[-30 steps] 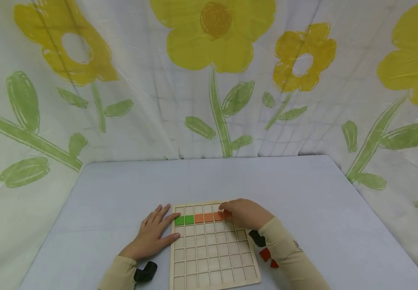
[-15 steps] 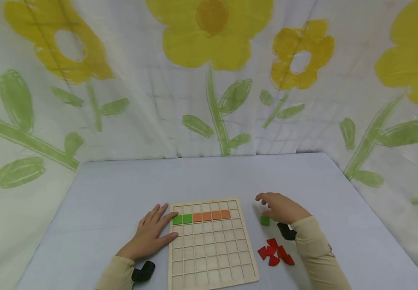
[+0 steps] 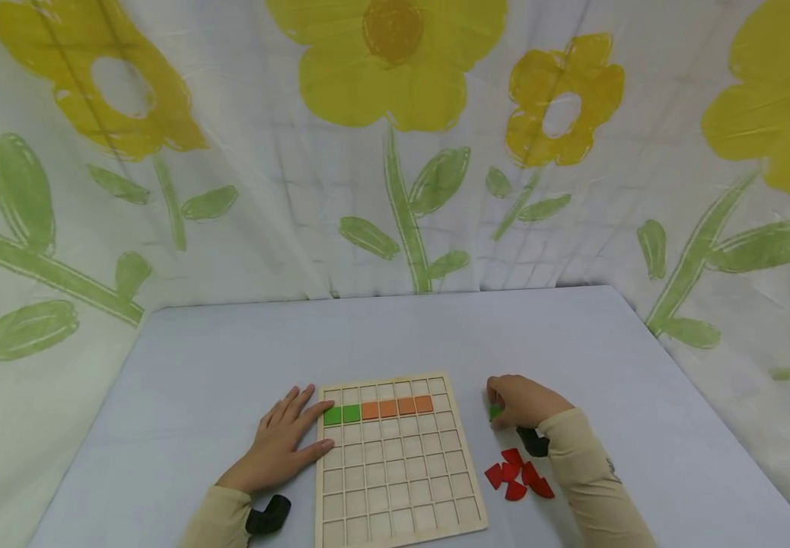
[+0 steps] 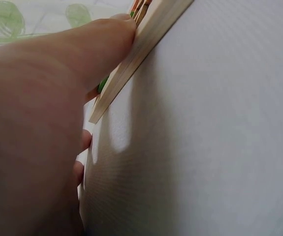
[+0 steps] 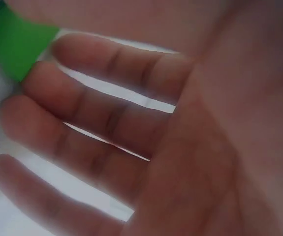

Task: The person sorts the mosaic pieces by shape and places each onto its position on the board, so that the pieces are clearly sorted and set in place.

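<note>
A wooden grid board [image 3: 395, 487] lies on the table, with two green square tiles [image 3: 342, 414] and several orange square tiles [image 3: 397, 407] side by side in its second row. Fingers spread, my left hand [image 3: 278, 445] rests at the board's left edge. Its thumb [image 4: 107, 44] lies over the wooden rim in the left wrist view. To the right of the board, my right hand [image 3: 525, 401] pinches a loose green square tile [image 3: 495, 412] between thumb and fingertips. In the right wrist view, that green tile [image 5: 20, 42] is partly hidden by the thumb.
Several red fan-shaped pieces [image 3: 514, 476] lie in a loose cluster right of the board, below my right hand. A black wrist device [image 3: 268, 516] shows under the left sleeve. A curtain [image 3: 265, 251] painted with yellow flowers hangs behind the table [image 3: 244, 342].
My right hand has left the board's tile row and moved right to the loose green tile, its fingers now closed round it. My left hand stays at the board's edge.
</note>
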The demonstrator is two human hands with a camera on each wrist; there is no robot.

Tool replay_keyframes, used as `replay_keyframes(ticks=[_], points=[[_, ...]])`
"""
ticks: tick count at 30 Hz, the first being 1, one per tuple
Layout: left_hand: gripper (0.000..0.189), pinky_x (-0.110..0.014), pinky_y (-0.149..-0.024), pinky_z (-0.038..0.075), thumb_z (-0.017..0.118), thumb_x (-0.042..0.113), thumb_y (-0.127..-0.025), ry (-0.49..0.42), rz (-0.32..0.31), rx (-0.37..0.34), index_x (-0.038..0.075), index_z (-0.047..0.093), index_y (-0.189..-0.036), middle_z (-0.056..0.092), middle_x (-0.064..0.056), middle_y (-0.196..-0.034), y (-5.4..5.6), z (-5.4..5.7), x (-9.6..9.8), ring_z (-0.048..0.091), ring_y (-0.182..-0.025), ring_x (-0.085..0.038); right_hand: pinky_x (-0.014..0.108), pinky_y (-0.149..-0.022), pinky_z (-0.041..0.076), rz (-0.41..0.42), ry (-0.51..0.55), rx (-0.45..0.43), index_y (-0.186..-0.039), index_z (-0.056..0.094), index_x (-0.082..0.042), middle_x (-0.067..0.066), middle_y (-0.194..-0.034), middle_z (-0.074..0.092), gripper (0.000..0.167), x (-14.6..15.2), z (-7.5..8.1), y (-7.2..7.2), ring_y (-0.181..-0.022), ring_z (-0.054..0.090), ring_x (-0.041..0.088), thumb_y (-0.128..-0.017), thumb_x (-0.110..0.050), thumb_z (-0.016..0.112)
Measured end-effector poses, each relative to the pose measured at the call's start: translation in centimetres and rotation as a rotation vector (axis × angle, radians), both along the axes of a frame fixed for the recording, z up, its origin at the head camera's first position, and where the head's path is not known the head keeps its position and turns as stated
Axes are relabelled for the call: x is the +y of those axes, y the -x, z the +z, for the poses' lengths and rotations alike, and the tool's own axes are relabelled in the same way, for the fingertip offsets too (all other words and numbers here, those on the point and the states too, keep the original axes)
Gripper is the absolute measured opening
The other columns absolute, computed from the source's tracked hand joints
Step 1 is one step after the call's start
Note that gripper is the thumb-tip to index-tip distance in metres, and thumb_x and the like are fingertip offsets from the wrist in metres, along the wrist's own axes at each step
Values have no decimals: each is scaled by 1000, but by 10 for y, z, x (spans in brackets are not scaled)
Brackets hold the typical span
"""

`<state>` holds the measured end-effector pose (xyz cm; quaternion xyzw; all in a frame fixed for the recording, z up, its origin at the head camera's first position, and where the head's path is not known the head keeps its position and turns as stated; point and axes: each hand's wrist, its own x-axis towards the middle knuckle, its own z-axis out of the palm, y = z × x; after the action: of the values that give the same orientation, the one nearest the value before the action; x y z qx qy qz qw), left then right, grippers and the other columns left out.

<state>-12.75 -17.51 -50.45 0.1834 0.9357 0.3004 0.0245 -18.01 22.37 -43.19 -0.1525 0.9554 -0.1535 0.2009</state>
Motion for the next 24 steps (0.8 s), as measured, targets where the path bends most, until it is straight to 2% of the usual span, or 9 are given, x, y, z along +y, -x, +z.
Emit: replay_keyframes(ticks=[6,11,24], points=[[61,-65,-107,12,59,51,-90,4,2,-5,25,45,-143,22,-12,-158,-1,1,-1,12,-145,-38,30,-62,42,19,11,8,-83,55,-11,-3,-74,52,24,1,-4,1,-71,47,14,-76,-10,79],[61,-65,-107,11,59,51,-90,11,1,-14,25,45,-143,22,-12,-158,-2,4,-2,12,-145,-38,28,-64,44,45,-4,69,-88,55,-12,-3,-79,51,20,0,-7,5,-73,47,12,-81,-10,74],[62,-64,-108,10,59,51,-90,6,7,-15,24,45,-143,21,-13,-158,0,3,2,11,-146,-38,26,-73,50,233,78,249,-102,61,-16,-9,-93,57,21,-25,-11,14,-83,56,8,-86,-24,73]])
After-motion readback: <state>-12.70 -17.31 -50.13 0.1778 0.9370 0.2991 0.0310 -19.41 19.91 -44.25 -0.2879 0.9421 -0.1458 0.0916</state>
